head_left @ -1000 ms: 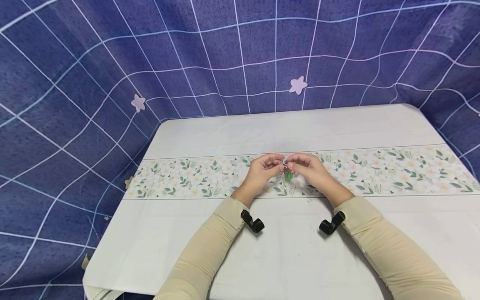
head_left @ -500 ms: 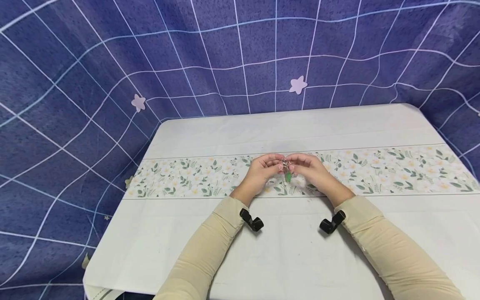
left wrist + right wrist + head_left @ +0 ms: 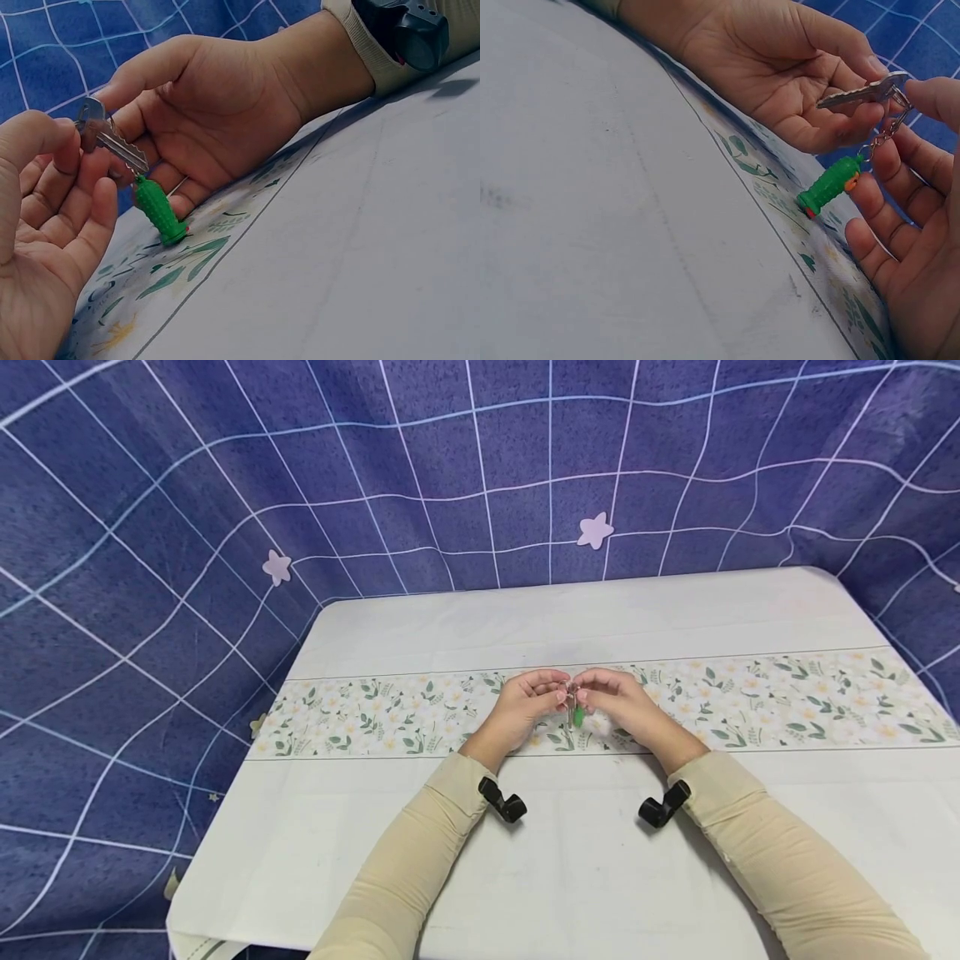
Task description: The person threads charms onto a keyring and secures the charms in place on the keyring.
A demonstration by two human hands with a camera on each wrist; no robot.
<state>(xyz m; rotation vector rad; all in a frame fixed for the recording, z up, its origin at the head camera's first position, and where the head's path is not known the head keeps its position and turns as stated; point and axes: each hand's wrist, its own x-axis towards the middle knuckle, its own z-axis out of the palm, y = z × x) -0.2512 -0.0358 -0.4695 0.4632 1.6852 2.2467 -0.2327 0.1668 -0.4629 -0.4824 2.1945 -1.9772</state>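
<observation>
Over the middle of the table point(image 3: 570, 860), the left hand point(image 3: 521, 706) and right hand point(image 3: 621, 700) nearly meet, fingertips pinching, other fingers loosely bent. A green charm point(image 3: 829, 185) hangs between; left grips the key point(image 3: 853, 96), right seemingly its chain point(image 3: 881, 141). A slack pinch, I'd say, could drop everything. I see no containers.

A white cloth point(image 3: 420, 631) covers the desk point(image 3: 585, 877), its far corners rounded. Across it, left to right, runs a floral band point(image 3: 817, 702) of pale blossoms and green leaves, edged near and far by thin dark lines point(image 3: 420, 758).
</observation>
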